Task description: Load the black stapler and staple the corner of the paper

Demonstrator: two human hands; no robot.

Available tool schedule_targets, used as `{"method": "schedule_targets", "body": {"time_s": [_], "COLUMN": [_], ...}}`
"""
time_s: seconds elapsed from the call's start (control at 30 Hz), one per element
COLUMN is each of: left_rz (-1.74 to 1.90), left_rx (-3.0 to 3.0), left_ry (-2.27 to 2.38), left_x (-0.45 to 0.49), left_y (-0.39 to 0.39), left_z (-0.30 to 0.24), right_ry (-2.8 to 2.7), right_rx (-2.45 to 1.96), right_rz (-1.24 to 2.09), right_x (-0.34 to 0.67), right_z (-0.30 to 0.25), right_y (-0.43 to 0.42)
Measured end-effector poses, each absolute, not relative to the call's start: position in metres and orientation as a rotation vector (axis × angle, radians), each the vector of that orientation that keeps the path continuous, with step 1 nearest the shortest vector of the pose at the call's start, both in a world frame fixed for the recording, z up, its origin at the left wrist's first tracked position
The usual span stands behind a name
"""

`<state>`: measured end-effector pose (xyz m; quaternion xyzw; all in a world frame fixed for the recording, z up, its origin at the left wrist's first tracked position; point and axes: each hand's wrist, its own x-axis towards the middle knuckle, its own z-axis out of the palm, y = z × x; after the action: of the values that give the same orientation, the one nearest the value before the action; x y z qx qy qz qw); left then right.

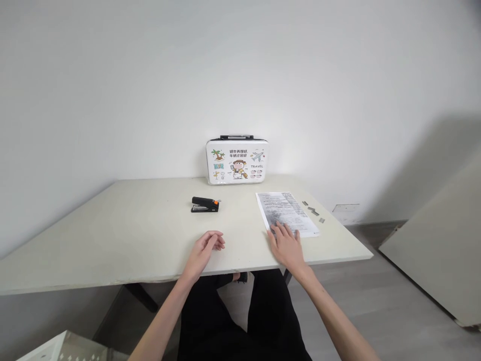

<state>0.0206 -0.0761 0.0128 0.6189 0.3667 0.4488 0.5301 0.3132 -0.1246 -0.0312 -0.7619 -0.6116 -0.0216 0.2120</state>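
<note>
My right hand (287, 244) lies flat with fingers spread on the near end of a printed sheet of paper (284, 209) on the right side of the pale table (112, 235). My left hand (205, 249) rests on its edge on the table near the front, fingers loosely curled and apart, holding nothing. A black stapler with an orange end (205, 204) lies on the table beyond my left hand. Several small grey staple strips (313, 211) lie just right of the paper.
A white cartoon-printed case with a black handle (237, 161) stands upright against the wall at the table's back. A large board (443, 240) leans at the right on the floor. A white box corner (63, 348) shows at bottom left.
</note>
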Motion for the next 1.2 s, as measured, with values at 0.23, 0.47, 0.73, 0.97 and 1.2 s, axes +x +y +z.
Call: {"method": "schedule_targets", "body": {"time_s": [0.23,0.47,0.73,0.97,1.2], "left_rz": [1.079,1.099,1.094,1.085,1.076], "left_rx": [1.461,1.459,1.459,1.461,1.491], "left_ry": [0.882,0.892,0.889,0.895,0.904], "left_x": [0.023,0.027,0.028,0.03,0.03], "left_y": [-0.076,-0.078,-0.078,-0.079,-0.081], "left_z": [0.014,0.019,0.019,0.022,0.024], "right_ry": [-1.709,-1.753,-1.777,-1.807,-1.809], "right_rx": [-2.067,-2.013,-1.969,-1.968,-1.938], "right_rz": [-0.102,-0.178,-0.207,-0.237,-0.304], "right_x": [0.308,0.301,0.29,0.283,0.273], "right_z": [-0.029,-0.027,-0.024,-0.02,-0.018], "right_y": [-0.134,-0.143,-0.149,-0.152,-0.155]}}
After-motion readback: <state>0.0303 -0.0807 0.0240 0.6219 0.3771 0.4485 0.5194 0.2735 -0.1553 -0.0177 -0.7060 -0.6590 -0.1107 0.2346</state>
